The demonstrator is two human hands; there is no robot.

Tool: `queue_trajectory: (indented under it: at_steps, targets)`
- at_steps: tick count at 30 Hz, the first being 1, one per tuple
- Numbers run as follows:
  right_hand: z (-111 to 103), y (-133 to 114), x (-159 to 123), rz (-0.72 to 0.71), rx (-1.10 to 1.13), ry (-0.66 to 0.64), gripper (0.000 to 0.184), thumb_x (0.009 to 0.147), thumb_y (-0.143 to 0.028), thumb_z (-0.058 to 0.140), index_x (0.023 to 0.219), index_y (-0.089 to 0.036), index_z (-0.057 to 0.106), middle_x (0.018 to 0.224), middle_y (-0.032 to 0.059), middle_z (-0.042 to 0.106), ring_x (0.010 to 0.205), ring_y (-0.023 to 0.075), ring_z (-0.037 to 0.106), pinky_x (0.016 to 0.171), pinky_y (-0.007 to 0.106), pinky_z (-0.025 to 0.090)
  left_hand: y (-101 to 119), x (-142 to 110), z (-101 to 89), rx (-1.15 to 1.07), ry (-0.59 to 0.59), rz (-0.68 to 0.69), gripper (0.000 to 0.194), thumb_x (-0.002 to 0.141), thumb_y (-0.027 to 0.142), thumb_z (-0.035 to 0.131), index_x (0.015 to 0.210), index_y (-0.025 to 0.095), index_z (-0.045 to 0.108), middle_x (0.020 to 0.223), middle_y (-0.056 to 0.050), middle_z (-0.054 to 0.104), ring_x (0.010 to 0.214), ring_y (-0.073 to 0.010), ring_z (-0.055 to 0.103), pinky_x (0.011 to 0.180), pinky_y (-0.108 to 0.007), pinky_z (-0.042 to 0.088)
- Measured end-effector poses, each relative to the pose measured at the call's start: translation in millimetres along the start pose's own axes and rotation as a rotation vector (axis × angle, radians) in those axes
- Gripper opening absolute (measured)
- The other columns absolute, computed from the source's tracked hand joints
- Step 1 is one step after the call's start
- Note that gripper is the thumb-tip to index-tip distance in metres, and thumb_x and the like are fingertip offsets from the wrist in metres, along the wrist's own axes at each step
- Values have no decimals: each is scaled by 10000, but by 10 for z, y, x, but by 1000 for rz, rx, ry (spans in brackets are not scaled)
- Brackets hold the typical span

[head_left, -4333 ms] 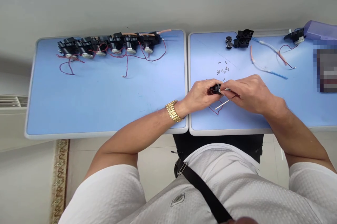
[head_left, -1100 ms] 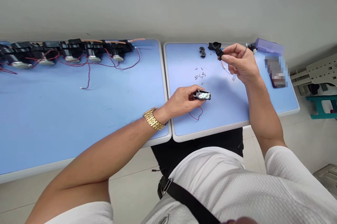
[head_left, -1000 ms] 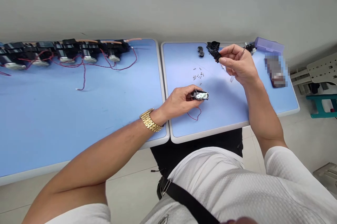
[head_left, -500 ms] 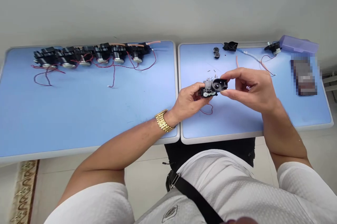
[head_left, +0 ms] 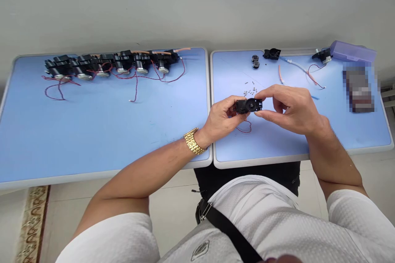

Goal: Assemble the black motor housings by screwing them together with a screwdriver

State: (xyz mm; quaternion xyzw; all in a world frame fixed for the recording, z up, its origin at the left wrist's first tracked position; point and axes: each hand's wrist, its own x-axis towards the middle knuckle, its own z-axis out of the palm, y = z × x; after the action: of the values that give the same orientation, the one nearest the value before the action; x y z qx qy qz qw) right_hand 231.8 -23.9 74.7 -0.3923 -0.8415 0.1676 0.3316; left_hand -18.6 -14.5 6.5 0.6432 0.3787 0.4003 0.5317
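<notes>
My left hand [head_left: 220, 119] is closed around a small black motor-and-gear unit [head_left: 240, 106], held just above the right-hand table. A black plastic cover [head_left: 252, 105] with a round recess lies against the unit and hides its gears. The thumb and fingers of my right hand [head_left: 290, 108] pinch this cover by its right end. From under the unit hangs a looped red wire [head_left: 245, 127]. Several small screws [head_left: 250, 91] are scattered on the table just beyond my hands.
Several black motor units [head_left: 101, 65] with twisted red wires line the back of the left table. At the right table's back are two small round black parts [head_left: 255, 61], a black housing [head_left: 272, 54], tubing [head_left: 300, 67], another unit [head_left: 322, 55] and a purple case [head_left: 353, 52]. A blurred dark object [head_left: 359, 89] lies right.
The cover has come down onto the unit, and the grey and white gears that showed before are covered. My right hand has moved slightly left with it; my left hand keeps its hold.
</notes>
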Motion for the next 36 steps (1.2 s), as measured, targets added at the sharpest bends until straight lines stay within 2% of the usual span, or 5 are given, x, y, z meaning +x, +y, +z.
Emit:
queue_trajectory:
  at_steps: [8, 20, 26, 31, 36]
  targets:
    - [-15, 15, -3, -4, -17, -52, 230, 1055, -422, 799, 1239, -286, 782, 940, 5, 825, 649, 161, 658, 599, 336, 484, -52, -19, -13, 33, 0, 13, 343, 908, 355, 847, 1213, 213, 781, 992, -38, 804, 819, -168, 753, 750, -294, 631]
    - [9, 19, -9, 31, -88, -103, 188, 1041, -346, 743, 1223, -298, 744, 944, 3, 823, 698, 193, 703, 600, 353, 469, -43, -12, 0, 189, 57, 132, 247, 960, 317, 794, 1185, 218, 817, 1030, -51, 816, 848, -153, 702, 728, -264, 578]
    - [25, 34, -13, 17, -69, -114, 349, 1077, -533, 749, 1346, -313, 732, 1124, 39, 860, 738, 203, 731, 619, 366, 512, -50, -11, -11, 166, 34, 139, 292, 936, 287, 808, 1221, 225, 808, 1099, -54, 834, 867, -156, 717, 754, -266, 593]
    - [56, 4, 5, -28, -49, -107, 254, 1094, -458, 752, 1297, -305, 755, 1100, 24, 863, 758, 188, 752, 649, 354, 526, -100, -13, -5, 106, -6, 138, 340, 906, 254, 802, 1245, 226, 802, 1104, -52, 820, 918, -172, 733, 801, -286, 609]
    - [37, -10, 12, -36, -62, -100, 227, 1109, -435, 729, 1300, -316, 759, 1128, 24, 863, 735, 176, 724, 609, 344, 496, -145, -13, -16, 1, -70, 135, 445, 916, 283, 802, 1359, 247, 779, 1234, -86, 799, 1037, -208, 755, 868, -323, 650]
